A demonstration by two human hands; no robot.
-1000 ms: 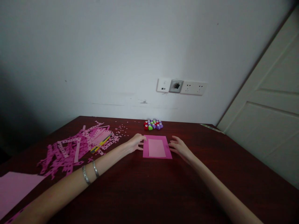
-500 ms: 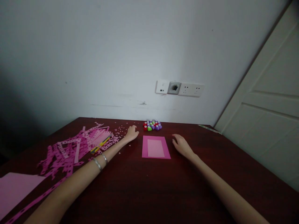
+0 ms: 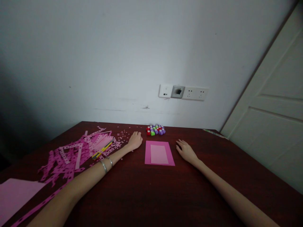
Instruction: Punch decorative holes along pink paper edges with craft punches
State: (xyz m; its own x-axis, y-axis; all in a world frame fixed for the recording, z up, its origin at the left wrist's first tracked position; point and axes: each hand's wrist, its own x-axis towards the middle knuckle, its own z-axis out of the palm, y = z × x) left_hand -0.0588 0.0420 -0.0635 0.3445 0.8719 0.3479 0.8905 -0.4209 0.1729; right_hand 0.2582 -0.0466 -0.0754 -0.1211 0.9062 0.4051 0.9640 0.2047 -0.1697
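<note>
My left hand (image 3: 135, 141) rests palm down on the table, fingers lying forward and slightly bent, with nothing visible in it. Tiny pink paper cutouts (image 3: 121, 134) are scattered just left of it. A darker pink sheet of paper (image 3: 148, 154) lies flat between my hands, and a smaller pale pink sheet (image 3: 159, 154) lies on top of it. Right of these sheets, my right hand (image 3: 187, 150) lies palm down with its fingers spread, apart from the paper. Behind the sheets sits a cluster of red, green and purple craft punches (image 3: 155, 129).
Punched pink paper strips (image 3: 68, 157) form a pile on the left, with a yellow-and-dark cutter-like tool (image 3: 103, 149) on it. A large pink sheet (image 3: 16, 195) lies at the near left. A thin strip (image 3: 215, 134) lies at the far right edge of the dark red table (image 3: 146, 195).
My left hand has turned and settled flatter, its fingers less pinched. The right hand stays beside the paper with fingers a little more spread. The whole view has shifted slightly.
</note>
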